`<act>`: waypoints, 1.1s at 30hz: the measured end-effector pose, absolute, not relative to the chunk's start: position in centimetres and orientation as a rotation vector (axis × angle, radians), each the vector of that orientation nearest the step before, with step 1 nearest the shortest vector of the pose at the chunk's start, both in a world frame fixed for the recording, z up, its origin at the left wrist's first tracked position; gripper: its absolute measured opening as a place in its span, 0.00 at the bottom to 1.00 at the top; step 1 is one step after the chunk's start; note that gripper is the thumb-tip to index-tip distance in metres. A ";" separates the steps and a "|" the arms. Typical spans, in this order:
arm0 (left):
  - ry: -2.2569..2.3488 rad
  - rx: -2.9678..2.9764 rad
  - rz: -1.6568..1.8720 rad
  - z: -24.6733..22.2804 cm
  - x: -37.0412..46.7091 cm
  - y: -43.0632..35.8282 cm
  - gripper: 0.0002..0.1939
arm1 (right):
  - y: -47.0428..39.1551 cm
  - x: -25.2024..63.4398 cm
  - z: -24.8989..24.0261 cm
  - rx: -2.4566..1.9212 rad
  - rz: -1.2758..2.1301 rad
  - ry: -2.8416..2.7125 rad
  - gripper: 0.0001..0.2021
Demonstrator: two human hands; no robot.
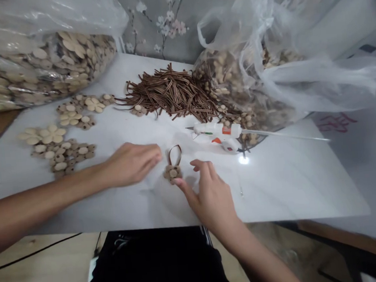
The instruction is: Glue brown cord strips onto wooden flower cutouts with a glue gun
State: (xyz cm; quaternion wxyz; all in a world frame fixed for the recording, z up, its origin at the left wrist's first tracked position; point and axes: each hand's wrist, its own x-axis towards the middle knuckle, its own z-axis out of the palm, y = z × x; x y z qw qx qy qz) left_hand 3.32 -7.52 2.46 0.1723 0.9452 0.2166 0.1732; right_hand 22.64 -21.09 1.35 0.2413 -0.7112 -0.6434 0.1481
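Loosely open, with the fingers bent and standing apart from the thumb, my right hand (212, 196) does not clasp anything; seen in the head view, only its thumb tip seems to touch the small brown flower (173, 172), at the flower's five o'clock edge. From that palm the flower lies toward ten o'clock, flat on the white table (296, 171). A narrow brown loop (180, 152) runs out from the flower toward twelve, leaning slightly to one, so the long axis of the piece points away from me. My bent index finger hovers just beside it, at the flower's three o'clock, without touching.

My left hand (132, 163) is curled into a loose fist, knuckles toward three o'clock, apart from the flower, which sits at about four o'clock from them. Blur and the folded fingers hide the tips, so I cannot tell whether they pinch anything. I judge the right to be the nearer hand, and the loop end to face the open space between both.

My right forearm comes in from between four and five o'clock, my left from nearly nine. Past the loop, at twelve, lies the heap of brown strips (170, 94); the glue gun (218, 129) rests at two.
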 end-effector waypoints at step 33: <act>0.934 1.163 0.572 1.9 2.7 -9.4 0.07 | -14.0 21.5 1.6 -1.197 1.652 -0.979 0.15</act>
